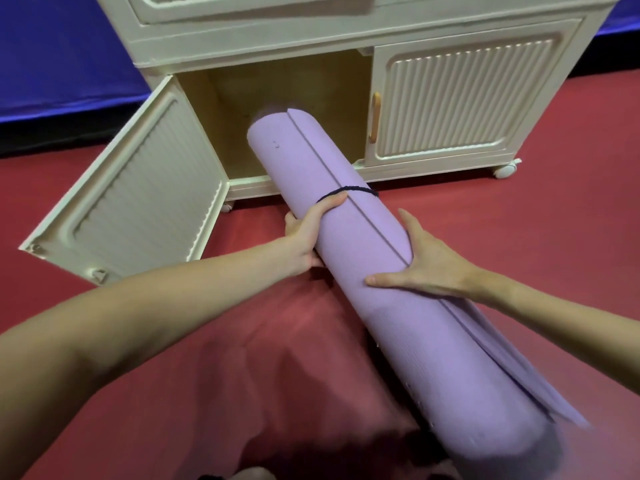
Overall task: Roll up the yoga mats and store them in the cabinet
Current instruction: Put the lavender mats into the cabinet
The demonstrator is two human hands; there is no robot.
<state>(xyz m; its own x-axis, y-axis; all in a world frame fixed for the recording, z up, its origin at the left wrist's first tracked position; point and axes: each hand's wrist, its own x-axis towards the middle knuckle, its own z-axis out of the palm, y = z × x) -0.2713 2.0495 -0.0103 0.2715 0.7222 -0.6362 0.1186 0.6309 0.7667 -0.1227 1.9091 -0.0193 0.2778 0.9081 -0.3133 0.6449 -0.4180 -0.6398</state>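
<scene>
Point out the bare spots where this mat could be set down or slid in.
Bare red floor lies in front of the closed right cabinet door. The open left compartment has room left of the rolled purple yoga mat. It is tight between the mat and the swung-open left door.

Your left hand [308, 233] grips the rolled mat [363, 244] from its left side, your right hand [426, 268] from its right, nearer you. The band [349, 192] circles the mat just beyond your left fingers [334, 201]. Ahead of both sets of fingers, the mat's far end sits in the cabinet [346, 39] opening; the open door [138, 202] lies left of your left fingers, the closed door [467, 105] beyond your right fingers [407, 220], all above the floor [519, 220]
</scene>
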